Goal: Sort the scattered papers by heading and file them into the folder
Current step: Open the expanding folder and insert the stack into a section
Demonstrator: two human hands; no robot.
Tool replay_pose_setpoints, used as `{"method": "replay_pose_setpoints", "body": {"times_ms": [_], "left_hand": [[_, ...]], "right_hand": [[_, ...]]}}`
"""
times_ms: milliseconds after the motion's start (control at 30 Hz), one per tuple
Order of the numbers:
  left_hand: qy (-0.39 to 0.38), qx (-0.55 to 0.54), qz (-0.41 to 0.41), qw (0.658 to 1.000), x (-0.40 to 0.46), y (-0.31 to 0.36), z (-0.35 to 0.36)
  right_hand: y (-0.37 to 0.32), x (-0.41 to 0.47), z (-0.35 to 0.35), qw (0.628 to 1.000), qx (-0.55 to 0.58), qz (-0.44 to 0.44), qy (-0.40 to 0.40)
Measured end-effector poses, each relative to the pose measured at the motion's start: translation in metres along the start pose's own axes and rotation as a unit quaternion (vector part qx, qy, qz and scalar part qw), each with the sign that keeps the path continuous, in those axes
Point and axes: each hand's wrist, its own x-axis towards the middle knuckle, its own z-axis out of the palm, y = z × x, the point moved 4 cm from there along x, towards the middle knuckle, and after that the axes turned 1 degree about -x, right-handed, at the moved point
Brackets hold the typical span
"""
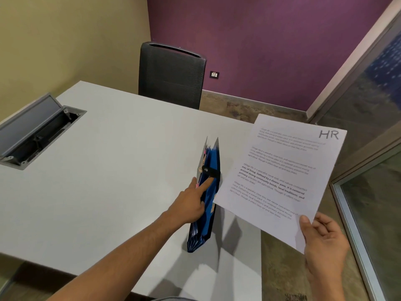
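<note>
One paper (280, 177) is pinched by the right hand (323, 242); the folder (208, 192) is spread by left hand (191, 203) fingers. The wrong pocket could be picked.

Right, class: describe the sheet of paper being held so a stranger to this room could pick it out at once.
Start at the white table and go to its right edge, where a blue folder stands upright. Just right of it, the right hand holds up a white printed sheet by its lower corner. It alone bears a large handwritten "HR" in its top right corner.

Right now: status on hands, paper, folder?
Left hand fingers in blue folder, parting pockets. Right hand pinches HR sheet, not yet filed. Nothing blocking.
</note>
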Motion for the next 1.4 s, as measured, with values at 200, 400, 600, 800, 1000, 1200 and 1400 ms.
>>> {"method": "replay_pose_setpoints", "body": {"times_ms": [200,400,600,800,1000,1200,1400], "left_hand": [[-0.034,-0.012,0.000,0.999,0.002,0.005,-0.010],[-0.033,-0.030,0.007,0.999,0.002,0.007,-0.006],[-0.002,-0.039,0.023,0.999,0.004,0.007,-0.003],[-0.005,-0.082,0.039,0.996,0.002,0.011,-0.006],[0.009,-0.112,0.028,0.993,0.000,0.009,-0.007],[0.075,-0.152,-0.018,0.985,-0.003,0.006,-0.006],[0.078,-0.162,-0.002,0.984,-0.006,0.010,-0.009]], "right_hand": [[-0.019,0.003,-0.004,0.998,-0.042,-0.041,0.035],[-0.049,-0.004,0.016,0.991,-0.071,-0.103,0.040],[-0.077,-0.013,0.050,0.971,-0.149,-0.186,0.019],[-0.098,-0.026,0.080,0.913,-0.253,-0.320,0.014],[-0.108,-0.025,0.081,0.891,-0.259,-0.370,0.045],[-0.118,-0.034,0.099,0.861,-0.263,-0.434,0.038],[-0.107,-0.051,0.115,0.822,-0.305,-0.480,0.019]]}}
